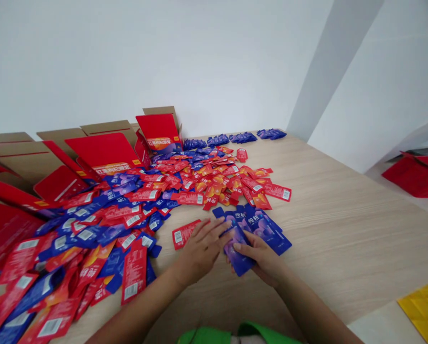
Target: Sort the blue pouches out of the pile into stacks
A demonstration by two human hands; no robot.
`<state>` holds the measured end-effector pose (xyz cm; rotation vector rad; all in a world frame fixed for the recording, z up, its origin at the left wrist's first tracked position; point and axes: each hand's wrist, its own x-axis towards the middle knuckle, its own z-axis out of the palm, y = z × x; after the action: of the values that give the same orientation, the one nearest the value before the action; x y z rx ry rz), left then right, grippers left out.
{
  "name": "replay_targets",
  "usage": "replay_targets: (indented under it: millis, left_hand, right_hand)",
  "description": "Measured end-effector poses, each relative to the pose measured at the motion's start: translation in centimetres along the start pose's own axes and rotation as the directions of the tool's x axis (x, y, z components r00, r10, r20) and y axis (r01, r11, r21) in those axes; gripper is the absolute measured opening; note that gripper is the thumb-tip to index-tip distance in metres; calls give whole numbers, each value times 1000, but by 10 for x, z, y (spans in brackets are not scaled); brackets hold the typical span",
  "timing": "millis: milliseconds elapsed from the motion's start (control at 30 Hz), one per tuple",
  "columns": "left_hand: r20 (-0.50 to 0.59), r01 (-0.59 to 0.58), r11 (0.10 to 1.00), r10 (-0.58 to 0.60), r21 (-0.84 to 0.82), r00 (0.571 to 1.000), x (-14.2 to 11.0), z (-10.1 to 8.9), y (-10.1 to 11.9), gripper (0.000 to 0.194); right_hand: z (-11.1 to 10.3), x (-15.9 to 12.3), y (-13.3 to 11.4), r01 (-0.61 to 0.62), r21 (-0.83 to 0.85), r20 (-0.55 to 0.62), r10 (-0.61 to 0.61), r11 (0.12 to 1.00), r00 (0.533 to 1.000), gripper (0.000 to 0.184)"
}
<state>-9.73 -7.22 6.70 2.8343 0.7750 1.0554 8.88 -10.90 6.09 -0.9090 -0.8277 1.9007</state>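
Note:
My right hand grips a purple-blue sachet by its near end, low over the wooden table. My left hand lies flat beside it, fingertips touching the same sachet. Just beyond both hands sits a fanned stack of blue sachets. A single red sachet lies by my left fingers. A wide mixed heap of red and blue sachets spreads across the table's left and middle.
Open red-lined cardboard boxes stand at the back left by the white wall. Small bundles of blue sachets line the far edge. Red flat cartons lie off to the right, a yellow textured mat at the near right.

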Motion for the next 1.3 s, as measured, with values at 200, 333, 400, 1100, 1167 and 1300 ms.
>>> replay_targets:
  millis: [200,333,400,1100,1167,1300]
  left_hand:
    - [302,682,302,-727,-666,617,12,18,1,30]
    - [443,702,97,-712,-706,544,19,22,11,27]
    - [466,727,48,-738,-685,488,17,25,16,34]
    - [206,348,660,-611,666,764,-34,-17,-147,34]
    - [229,308,659,-598,686,768,-26,-16,-150,31]
    - [333,228,714,-552,662,765,-16,-31,-149,30]
  right_hand:
    - [-8,-4,9,76,-306,-47,-95,949,994,39]
    - [-3,-8,13,155,-515,23,-167,843,986,38]
    - [-1,-11,11,182,-568,59,-181,803,982,33]
    - [-97,12,-4,-189,-966,-9,-703,-179,711,37]
    - [-98,12,-3,-181,-961,30,-727,-211,686,36]
    - [-100,3,-6,-116,-976,72,-769,-187,635,36]
